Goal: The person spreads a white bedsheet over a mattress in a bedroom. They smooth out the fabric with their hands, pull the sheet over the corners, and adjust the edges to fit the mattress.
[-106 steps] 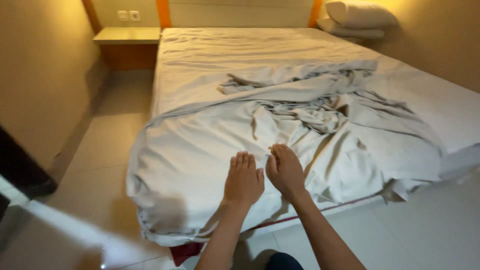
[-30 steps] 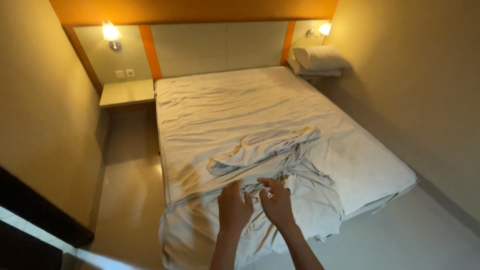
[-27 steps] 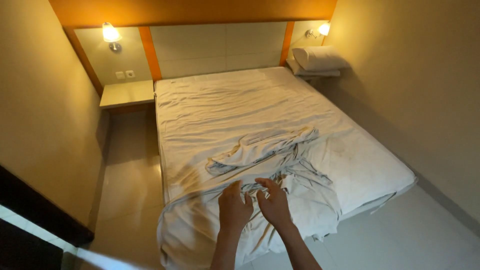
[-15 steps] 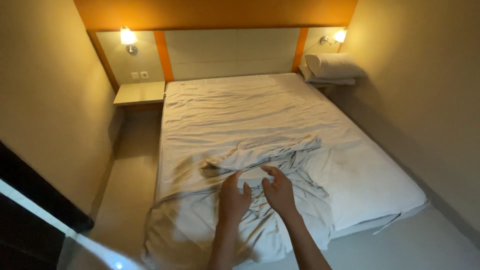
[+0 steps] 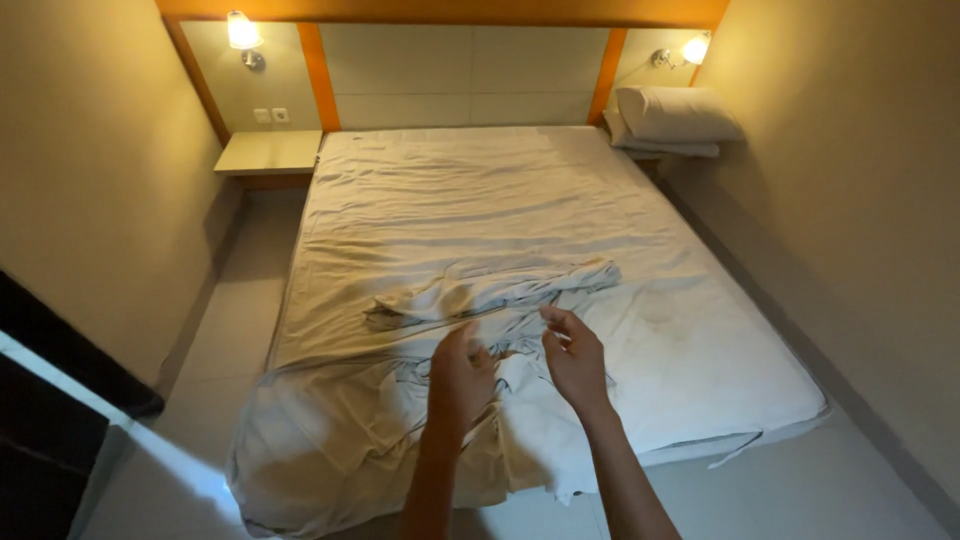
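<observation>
Head view is showing both hands hovering open-fingered, left hand (image 5: 462,378) and right hand (image 5: 576,358), gripping nothing, just above the bunched white sheet (image 5: 500,295) lying mid-bed (image 5: 460,180): light, limp cloth, probably best pinched at its edge.

Beige walls (image 5: 90,180), two wall lamps (image 5: 240,30)

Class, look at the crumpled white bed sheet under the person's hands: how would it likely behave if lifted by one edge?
The crumpled white bed sheet probably hangs limp: it already lies in soft folds and droops over the mattress corner. It looks thin, so likely light for its size. It should drag rather than slide cleanly, since it bunches near the left hand and right hand.
</observation>
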